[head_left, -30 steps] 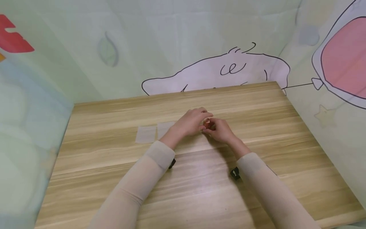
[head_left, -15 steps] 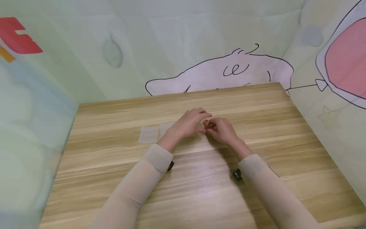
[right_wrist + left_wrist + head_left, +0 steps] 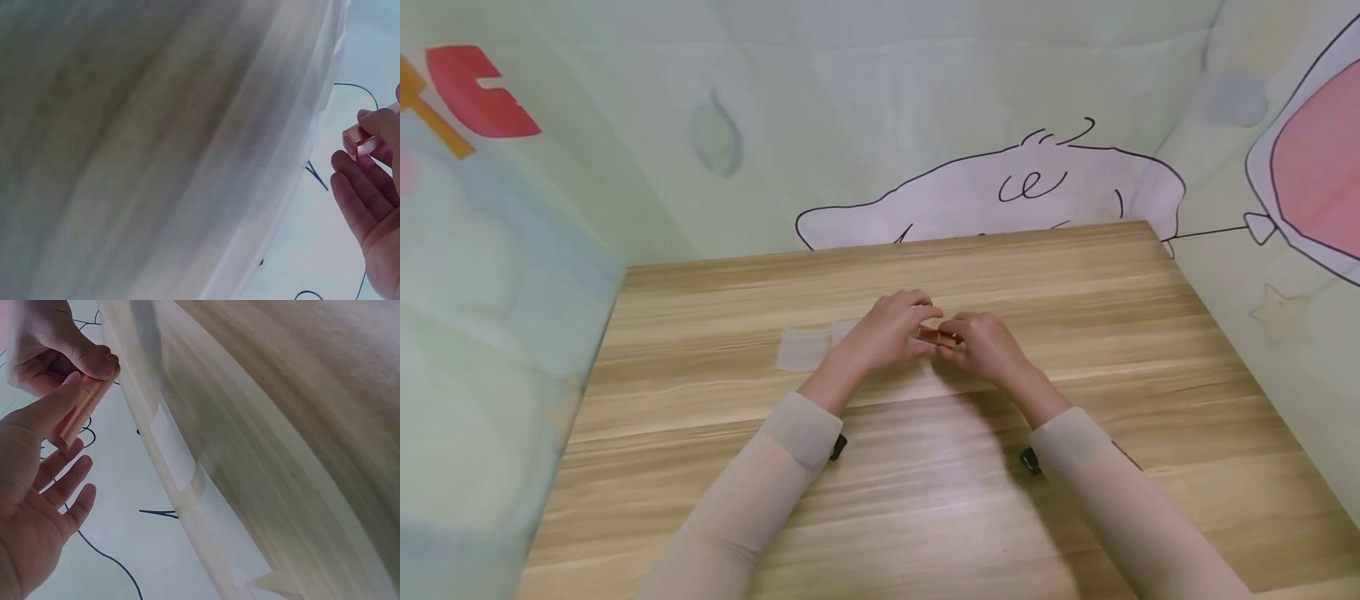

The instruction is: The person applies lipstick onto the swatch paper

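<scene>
Copper-coloured, shiny short tube [image 3: 934, 336], tilted more steeply a moment ago, now lies sideways just below and right of the frame's centre, left hand [image 3: 889, 331] and right hand [image 3: 990, 347] pinching opposite ends, apparently sharing the handling.

Room over table [image 3: 1120, 358] rightward; backdrop [image 3: 880, 125] blocks beyond.

"What sort of place is it?"

"A curtained-off nook; home or studio, one cannot tell. A pale green cartoon-printed cloth hanging [image 3: 880, 100] rises beyond the far edge of the pale wood-grain tabletop [image 3: 895, 517], and a printed pink balloon [image 3: 1318, 158] shows past its far right corner."
</scene>
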Action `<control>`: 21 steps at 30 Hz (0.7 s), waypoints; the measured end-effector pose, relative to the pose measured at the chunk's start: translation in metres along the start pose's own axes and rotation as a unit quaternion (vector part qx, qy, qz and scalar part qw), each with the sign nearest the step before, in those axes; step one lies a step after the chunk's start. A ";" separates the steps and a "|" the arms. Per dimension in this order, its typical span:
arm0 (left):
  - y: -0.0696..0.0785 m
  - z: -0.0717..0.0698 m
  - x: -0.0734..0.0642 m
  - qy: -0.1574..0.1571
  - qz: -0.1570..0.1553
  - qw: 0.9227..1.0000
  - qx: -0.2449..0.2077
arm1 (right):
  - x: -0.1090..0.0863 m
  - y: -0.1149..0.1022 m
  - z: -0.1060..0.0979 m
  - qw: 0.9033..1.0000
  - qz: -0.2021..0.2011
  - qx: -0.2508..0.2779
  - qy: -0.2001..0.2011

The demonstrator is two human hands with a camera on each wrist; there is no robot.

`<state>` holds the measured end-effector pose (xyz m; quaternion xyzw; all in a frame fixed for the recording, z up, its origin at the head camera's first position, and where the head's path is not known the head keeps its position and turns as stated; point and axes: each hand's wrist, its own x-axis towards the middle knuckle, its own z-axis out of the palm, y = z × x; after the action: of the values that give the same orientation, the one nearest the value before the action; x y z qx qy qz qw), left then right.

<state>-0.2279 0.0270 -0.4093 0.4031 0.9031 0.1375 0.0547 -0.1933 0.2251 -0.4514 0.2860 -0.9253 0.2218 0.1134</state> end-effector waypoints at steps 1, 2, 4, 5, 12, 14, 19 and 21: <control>0.000 0.000 -0.002 0.000 -0.002 1.000 0.003 | 0.000 -0.001 0.000 1.000 -0.007 -0.006 0.002; -0.001 0.000 -0.004 0.002 -0.004 1.000 0.006 | 0.000 -0.002 0.000 1.000 -0.012 -0.011 0.004; -0.001 -0.001 -0.007 0.010 -0.003 1.000 0.009 | 0.001 -0.003 -0.001 1.000 -0.020 -0.016 0.005; -0.002 -0.001 -0.009 0.016 -0.001 1.000 0.012 | 0.002 -0.004 -0.001 1.000 -0.023 -0.019 0.005; -0.005 0.002 -0.026 0.071 0.032 0.996 0.031 | 0.005 -0.014 -0.001 0.998 -0.049 -0.034 0.005; -0.005 0.003 -0.031 0.080 0.037 0.996 0.030 | 0.005 -0.017 -0.001 0.998 -0.054 -0.039 0.004; -0.007 0.006 -0.043 0.106 0.035 0.993 0.030 | 0.008 -0.025 0.000 0.997 -0.067 -0.050 0.002; -0.008 0.006 -0.047 0.115 0.033 0.992 0.029 | 0.009 -0.028 0.001 0.996 -0.072 -0.054 0.006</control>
<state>-0.2010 -0.0117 -0.4176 0.4159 0.8931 0.1580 -0.0659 -0.1848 0.1996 -0.4391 0.3443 -0.9122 0.1642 0.1497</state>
